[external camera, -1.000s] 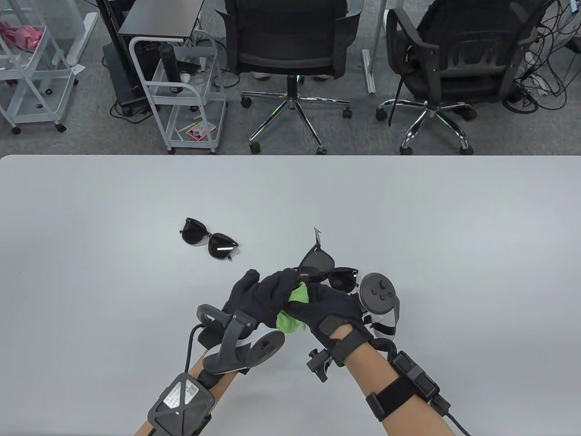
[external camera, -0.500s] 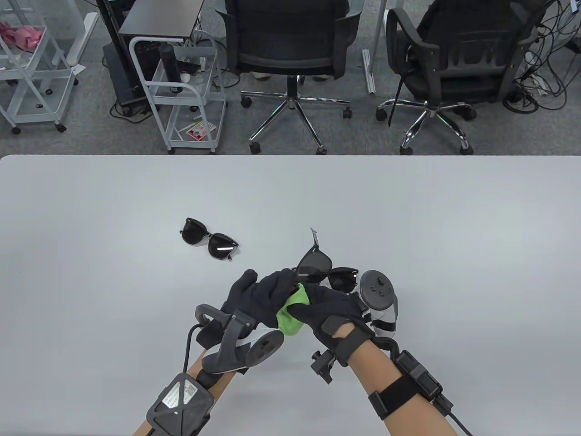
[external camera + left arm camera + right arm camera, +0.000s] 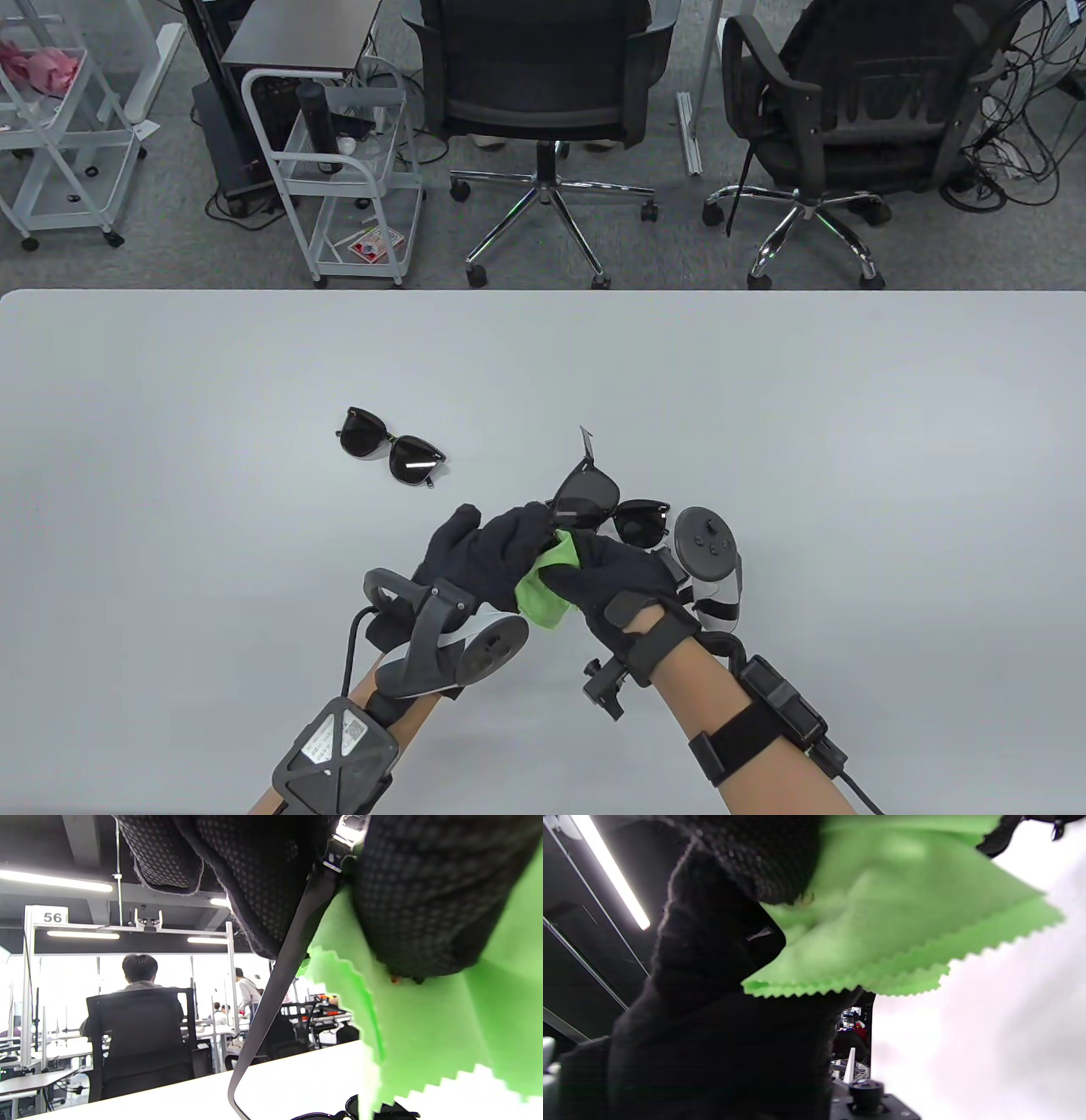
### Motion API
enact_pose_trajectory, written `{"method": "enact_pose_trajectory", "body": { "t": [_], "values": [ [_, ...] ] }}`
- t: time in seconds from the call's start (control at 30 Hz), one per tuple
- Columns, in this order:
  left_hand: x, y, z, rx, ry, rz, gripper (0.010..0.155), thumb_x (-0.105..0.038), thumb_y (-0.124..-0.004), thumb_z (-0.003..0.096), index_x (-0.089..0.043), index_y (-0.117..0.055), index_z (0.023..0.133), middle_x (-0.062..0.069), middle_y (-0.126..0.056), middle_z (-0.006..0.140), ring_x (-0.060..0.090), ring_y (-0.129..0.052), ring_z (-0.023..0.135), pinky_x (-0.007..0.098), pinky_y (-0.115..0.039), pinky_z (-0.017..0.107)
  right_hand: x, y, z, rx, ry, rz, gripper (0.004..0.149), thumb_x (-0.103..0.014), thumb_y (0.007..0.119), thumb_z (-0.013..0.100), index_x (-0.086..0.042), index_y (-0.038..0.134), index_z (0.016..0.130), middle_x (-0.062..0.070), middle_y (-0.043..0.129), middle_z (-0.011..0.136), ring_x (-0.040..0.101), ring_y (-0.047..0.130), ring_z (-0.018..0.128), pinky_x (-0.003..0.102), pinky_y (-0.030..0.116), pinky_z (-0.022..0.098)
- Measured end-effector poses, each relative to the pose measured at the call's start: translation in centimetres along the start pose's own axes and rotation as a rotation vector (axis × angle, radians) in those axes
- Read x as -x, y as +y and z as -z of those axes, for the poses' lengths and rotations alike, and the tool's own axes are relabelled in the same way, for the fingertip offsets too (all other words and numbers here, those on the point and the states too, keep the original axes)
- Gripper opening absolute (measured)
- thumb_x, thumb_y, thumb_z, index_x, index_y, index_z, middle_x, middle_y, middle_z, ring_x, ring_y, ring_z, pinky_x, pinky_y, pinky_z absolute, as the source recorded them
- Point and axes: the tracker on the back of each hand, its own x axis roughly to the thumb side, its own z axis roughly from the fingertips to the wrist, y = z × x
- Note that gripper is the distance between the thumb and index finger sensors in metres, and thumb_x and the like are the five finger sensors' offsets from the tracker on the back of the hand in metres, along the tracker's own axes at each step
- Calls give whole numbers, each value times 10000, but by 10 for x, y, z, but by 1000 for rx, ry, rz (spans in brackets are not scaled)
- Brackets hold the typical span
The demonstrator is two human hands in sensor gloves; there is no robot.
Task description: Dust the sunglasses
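My left hand grips a pair of black sunglasses and holds it tilted above the table; its temple arm shows in the left wrist view. My right hand pinches a green cloth against the held pair's near lens, which is hidden by the cloth and fingers. The cloth also shows in the left wrist view and the right wrist view. A second pair of sunglasses lies on the table to the left. A third pair lies just behind my right hand.
The white table stretches wide around my hands. Beyond its far edge stand two black office chairs and a white wire cart.
My right hand with the cloth has shifted slightly towards me and left along the lens. The held sunglasses have barely moved. The other pairs lie still.
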Motion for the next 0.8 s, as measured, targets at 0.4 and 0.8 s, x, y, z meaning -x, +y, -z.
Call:
{"method": "enact_pose_trajectory", "body": {
  "t": [0.4, 0.8],
  "values": [
    [1, -4, 4, 27, 31, -28, 967, -569, -997, 189, -302, -600, 1029, -107, -814, 954, -48, -1081, 567, 409, -784, 699, 2, -2, -2, 53, 2, 15, 425, -388, 804, 454, -131, 892, 781, 43, 1009, 719, 315, 1012, 673, 629, 692, 585],
    [-8, -2, 5, -6, 55, 24, 1021, -681, -949, 167, -284, -590, 1036, -91, -804, 962, 3, -1061, 566, 440, -757, 700, -8, 5, -7, 158, -39, -96, 405, -385, 913, 412, -136, 897, 731, 19, 1020, 656, 282, 1038, 607, 604, 718, 576]
  ]
}}
